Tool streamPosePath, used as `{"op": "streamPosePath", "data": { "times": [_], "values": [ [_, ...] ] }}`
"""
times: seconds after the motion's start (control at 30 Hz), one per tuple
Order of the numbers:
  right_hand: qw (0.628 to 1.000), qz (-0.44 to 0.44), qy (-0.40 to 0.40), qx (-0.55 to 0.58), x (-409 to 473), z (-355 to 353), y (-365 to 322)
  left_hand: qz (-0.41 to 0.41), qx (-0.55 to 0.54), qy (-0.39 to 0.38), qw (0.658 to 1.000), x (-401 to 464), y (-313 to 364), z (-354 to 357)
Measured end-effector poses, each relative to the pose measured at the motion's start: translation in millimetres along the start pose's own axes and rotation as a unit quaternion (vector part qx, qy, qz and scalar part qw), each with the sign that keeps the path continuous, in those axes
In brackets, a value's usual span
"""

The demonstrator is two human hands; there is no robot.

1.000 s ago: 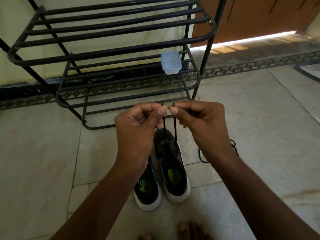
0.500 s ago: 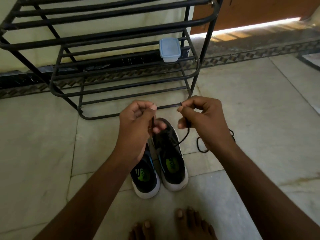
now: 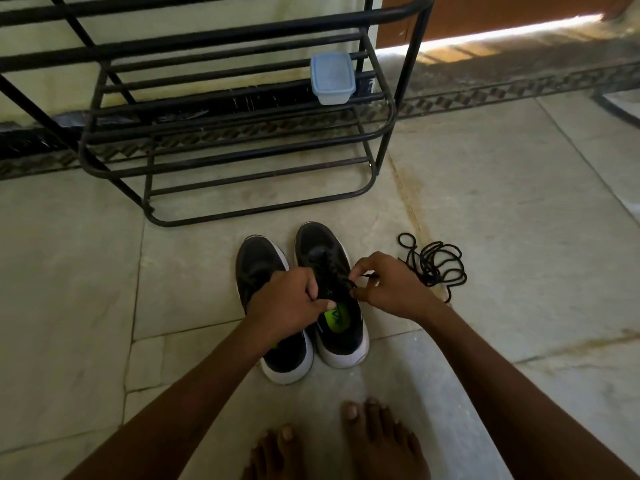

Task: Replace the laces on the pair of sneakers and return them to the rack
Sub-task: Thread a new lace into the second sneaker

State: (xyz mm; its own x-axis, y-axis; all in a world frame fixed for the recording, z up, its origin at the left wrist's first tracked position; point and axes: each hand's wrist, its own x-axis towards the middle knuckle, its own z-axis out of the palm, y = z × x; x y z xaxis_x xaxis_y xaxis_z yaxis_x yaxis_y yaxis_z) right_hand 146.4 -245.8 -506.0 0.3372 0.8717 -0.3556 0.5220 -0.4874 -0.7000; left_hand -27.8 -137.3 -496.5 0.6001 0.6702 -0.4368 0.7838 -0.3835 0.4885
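Pale, smooth stone floor tiles (image 3: 519, 220) with thin seams fill the view, edged at the back by a dark patterned border strip. On them stands a black tubular metal shoe rack (image 3: 221, 140) with rounded corners and barred shelves; a small rectangular translucent plastic box with a blue lid (image 3: 332, 77) sits on one shelf, toward its right end. Just in front of the rack, a pair of black mesh sneakers with thick white rubber soles (image 3: 258, 261) rests side by side on the floor, toes toward the rack, with bright green insoles showing. Both hands work over the right-hand shoe: the left hand (image 3: 287, 306) has its fingers curled around the tongue area at the shoe's opening, and the right hand (image 3: 388, 289) pinches a thin black cord lace (image 3: 362, 278) between fingertips just above the eyelets. To the right of the shoes, a loose tangle of black round cord laces (image 3: 433, 265) lies on the tile. Bare toes (image 3: 377, 441) show at the bottom edge.
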Motion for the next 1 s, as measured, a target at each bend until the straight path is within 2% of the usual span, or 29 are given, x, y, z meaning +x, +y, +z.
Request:
{"op": "streamPosePath", "data": {
  "times": [0.1,0.17,0.27,0.37,0.47,0.57,0.63,0.7,0.8,0.9,1.0],
  "values": [
    [1.0,0.0,-0.001,-0.008,-1,-2,0,0.01,0.037,0.027,0.999,-9,1,-1],
    [1.0,0.007,-0.006,0.021,-3,-8,-3,0.053,0.056,0.049,0.996,-18,5,-2],
    [0.996,0.025,-0.041,0.072,-11,-19,-9,0.119,0.108,0.04,0.986,-35,16,3],
    [0.999,0.021,-0.028,0.029,-14,-17,-5,0.156,0.13,0.033,0.979,-44,23,6],
    [1.0,0.025,-0.014,-0.004,-21,-17,-4,0.177,0.138,0.067,0.972,-45,23,4],
    [0.999,0.024,0.004,-0.041,-30,-24,-20,0.181,0.01,0.131,0.975,-39,25,-1],
    [1.0,0.019,0.0,-0.017,-38,-26,-28,0.137,-0.12,0.158,0.97,-29,25,-5],
    [0.999,0.014,-0.002,0.039,-45,-25,-34,0.077,-0.21,0.112,0.968,-18,23,-9],
    [0.994,-0.012,-0.014,0.11,-52,-21,-42,0.017,-0.28,-0.02,0.96,-12,28,-10],
    [0.99,-0.043,-0.013,0.136,-58,-12,-53,-0.068,-0.402,-0.102,0.907,-10,34,-12],
    [0.988,-0.062,-0.041,0.138,-60,2,-58,-0.116,-0.478,-0.098,0.865,-3,33,-26]
  ]
}}
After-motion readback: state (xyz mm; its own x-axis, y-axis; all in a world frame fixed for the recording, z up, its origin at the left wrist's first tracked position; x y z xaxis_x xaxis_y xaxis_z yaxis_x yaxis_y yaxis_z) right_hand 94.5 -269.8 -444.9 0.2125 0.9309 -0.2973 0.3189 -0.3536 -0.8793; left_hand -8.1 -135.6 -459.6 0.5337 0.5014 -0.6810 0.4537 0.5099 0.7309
